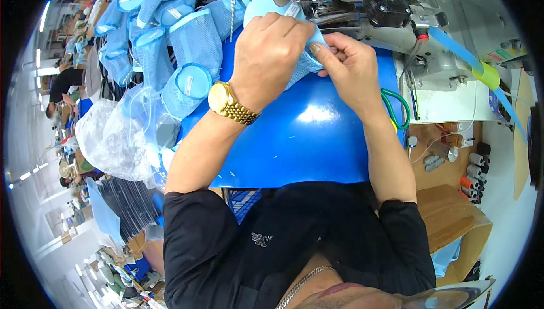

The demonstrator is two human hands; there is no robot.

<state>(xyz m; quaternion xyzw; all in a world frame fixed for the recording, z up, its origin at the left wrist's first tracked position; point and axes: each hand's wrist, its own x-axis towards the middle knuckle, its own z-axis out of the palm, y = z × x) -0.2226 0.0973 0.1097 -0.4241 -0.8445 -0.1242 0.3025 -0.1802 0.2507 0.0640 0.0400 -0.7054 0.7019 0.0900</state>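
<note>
Both hands hold a light blue mesh bag (pixel 301 72) close to the needle area of a sewing machine (pixel 334 14). My left hand (pixel 267 54), with a gold watch on its wrist, is closed over the bag's upper part, its fingertips hidden behind the knuckles. Thumb and fingers of my right hand (pixel 348 65) pinch the bag's edge just to the right. A smooth, pale blue round piece of the bag (pixel 262 7) shows beyond my left knuckles. A small white label (pixel 292 10) lies by the machine's foot.
Several blue mesh bags with round ends (pixel 195 42) are heaped at the left, beside crumpled clear plastic (pixel 110 139). Green-handled scissors (pixel 403 110) lie at the blue table's (pixel 294 156) right edge. Blue tape (pixel 459 45) runs into the machine. A cardboard box (pixel 453 212) stands lower right, near thread spools (pixel 475 170).
</note>
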